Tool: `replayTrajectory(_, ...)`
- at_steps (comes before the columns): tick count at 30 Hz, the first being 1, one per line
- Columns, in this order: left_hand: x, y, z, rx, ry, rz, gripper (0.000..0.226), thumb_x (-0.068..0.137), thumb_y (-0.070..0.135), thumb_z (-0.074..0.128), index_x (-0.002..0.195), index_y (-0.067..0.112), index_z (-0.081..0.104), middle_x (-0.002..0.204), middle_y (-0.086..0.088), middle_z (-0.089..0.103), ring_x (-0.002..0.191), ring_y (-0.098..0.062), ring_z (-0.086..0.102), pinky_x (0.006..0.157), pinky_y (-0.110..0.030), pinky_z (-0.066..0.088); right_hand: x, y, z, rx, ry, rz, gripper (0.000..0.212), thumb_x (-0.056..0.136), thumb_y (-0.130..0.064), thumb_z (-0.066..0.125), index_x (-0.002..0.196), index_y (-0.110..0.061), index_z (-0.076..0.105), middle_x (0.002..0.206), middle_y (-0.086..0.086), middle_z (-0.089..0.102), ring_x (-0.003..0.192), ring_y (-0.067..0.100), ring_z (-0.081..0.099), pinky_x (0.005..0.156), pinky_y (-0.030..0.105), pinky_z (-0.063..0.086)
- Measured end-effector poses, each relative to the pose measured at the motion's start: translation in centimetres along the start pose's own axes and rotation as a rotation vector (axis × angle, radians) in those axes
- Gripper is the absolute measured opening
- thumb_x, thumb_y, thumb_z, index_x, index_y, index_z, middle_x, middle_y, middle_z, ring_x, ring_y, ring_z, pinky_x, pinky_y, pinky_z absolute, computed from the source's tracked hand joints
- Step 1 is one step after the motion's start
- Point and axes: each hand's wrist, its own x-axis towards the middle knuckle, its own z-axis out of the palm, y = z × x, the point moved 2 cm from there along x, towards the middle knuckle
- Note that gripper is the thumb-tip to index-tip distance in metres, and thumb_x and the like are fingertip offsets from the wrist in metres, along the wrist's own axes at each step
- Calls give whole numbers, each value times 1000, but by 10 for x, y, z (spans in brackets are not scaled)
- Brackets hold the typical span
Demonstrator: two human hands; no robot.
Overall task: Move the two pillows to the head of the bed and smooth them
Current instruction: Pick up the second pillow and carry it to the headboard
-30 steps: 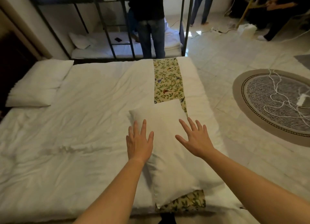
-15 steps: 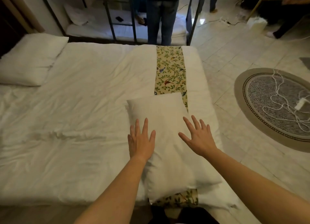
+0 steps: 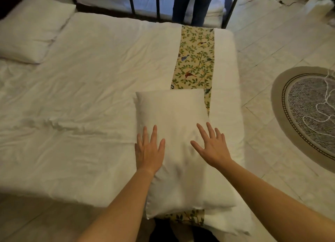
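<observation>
A white pillow (image 3: 174, 115) lies near the right side of the bed, across a floral runner (image 3: 195, 57). My left hand (image 3: 149, 151) is flat over the pillow's left edge, fingers spread. My right hand (image 3: 213, 147) is over the pillow's right part, fingers spread; I cannot tell if it presses or hovers. Neither hand grips anything. A second white pillow (image 3: 30, 28) lies at the far left corner of the bed. The white duvet (image 3: 81, 96) is wrinkled.
A person in jeans (image 3: 192, 4) stands beyond the far edge of the bed, by a black metal bunk frame (image 3: 233, 6). An oval rug (image 3: 308, 115) with a white cable (image 3: 319, 113) lies on the tiled floor at the right.
The view has tilted down and come closer to the bed. Both hands stay spread over the near pillow, which sits in the same place.
</observation>
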Motion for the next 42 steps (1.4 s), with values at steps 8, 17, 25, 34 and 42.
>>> replayTrajectory(8,42,-7,68,-25,-3,-111,68,109,61,32,169,47,3,180,2,-4,164,-31,-2,133,-47,10,79,56,44,50,-20,-42,83,98,-85,17,168,-49,-7,180,2,-8,163,42,8,131,60,12)
replayTrajectory(17,89,-38,128,-41,0,-226,66,107,63,35,166,55,7,180,0,-1,163,-38,4,132,-51,12,139,90,104,182,-63,-9,83,96,-89,21,165,-55,-11,179,1,-13,163,46,5,129,64,9)
replayTrajectory(25,100,-44,140,-151,31,-259,70,101,76,35,157,70,-7,178,11,-7,164,-26,12,130,-53,20,144,94,113,356,-61,5,83,94,-90,33,159,-65,-13,179,-8,-14,164,37,5,128,65,21)
replayTrajectory(34,111,-48,141,-345,53,-303,83,90,85,46,155,73,-3,178,13,-4,161,-32,25,128,-51,28,158,97,115,499,-98,71,88,88,-92,41,158,-68,-7,178,-14,-13,161,36,24,121,63,35)
replayTrajectory(42,112,-44,145,-385,45,-298,81,90,87,47,155,75,1,176,20,-4,161,-27,22,129,-57,24,155,85,118,583,-91,58,93,85,-95,41,159,-68,-7,177,-14,-15,159,40,25,125,57,29)
